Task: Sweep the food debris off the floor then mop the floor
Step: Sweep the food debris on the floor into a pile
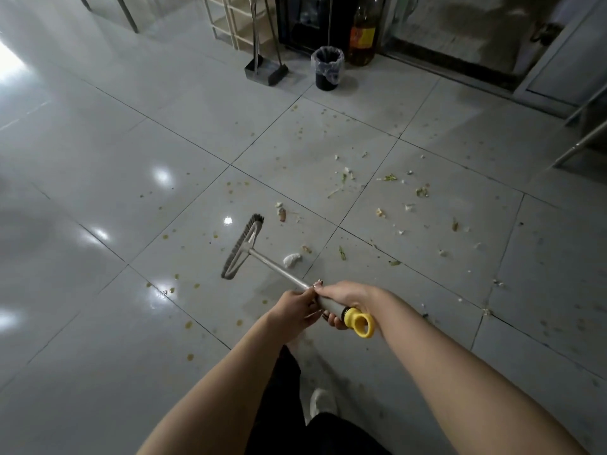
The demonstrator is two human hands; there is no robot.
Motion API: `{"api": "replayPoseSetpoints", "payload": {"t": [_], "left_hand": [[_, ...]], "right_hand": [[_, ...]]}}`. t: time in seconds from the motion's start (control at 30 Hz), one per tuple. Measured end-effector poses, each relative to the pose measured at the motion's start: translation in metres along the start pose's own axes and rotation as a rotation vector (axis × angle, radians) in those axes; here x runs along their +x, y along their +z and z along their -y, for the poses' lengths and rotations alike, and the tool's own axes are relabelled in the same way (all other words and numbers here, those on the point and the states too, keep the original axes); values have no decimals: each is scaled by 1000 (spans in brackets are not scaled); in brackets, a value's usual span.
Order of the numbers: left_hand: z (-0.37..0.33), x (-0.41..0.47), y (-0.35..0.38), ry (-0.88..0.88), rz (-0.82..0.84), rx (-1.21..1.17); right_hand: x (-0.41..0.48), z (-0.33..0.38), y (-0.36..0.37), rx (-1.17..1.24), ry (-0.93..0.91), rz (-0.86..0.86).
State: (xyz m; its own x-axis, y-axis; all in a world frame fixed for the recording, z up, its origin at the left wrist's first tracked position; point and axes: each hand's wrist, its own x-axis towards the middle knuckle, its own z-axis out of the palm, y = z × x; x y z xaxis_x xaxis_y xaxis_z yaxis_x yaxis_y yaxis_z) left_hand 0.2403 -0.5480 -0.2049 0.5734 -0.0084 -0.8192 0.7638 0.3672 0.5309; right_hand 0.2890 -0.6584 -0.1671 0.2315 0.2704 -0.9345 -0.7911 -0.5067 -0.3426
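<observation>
Broom (244,247) head down on the tiled floor (98,165), centre-left. Left hand (295,305) curled round the metal handle; right hand (345,295) wraps it just behind, next to the yellow end cap (361,321). Far side: dustpan (266,72), lined bin (327,68), bottle (363,34). Food debris (387,192) scattered right of the broom head, well apart from the dustpan; yellowish spots around.

kitchen or eatery back room, glossy grey tiled floor (115,133), lined bin (327,68), big oil bottle (363,34), dustpan (266,72)
</observation>
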Motion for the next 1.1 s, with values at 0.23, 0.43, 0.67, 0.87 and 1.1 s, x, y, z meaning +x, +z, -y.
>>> {"api": "replayPoseSetpoints", "payload": {"t": [0.23,0.43,0.67,0.87,1.1], "left_hand": [[-77,76,-24,-70,25,47],[-161,144,-55,-120,80,103],[-209,221,-78,-196,132,154],[-225,281,-74,-206,123,215],[-220,336,-71,-290,65,180]], "right_hand": [[63,82,-13,64,34,-17],[126,168,-18,196,53,-23],[182,228,-33,349,60,-26],[224,250,-64,494,82,10],[271,244,-93,568,114,62]]}}
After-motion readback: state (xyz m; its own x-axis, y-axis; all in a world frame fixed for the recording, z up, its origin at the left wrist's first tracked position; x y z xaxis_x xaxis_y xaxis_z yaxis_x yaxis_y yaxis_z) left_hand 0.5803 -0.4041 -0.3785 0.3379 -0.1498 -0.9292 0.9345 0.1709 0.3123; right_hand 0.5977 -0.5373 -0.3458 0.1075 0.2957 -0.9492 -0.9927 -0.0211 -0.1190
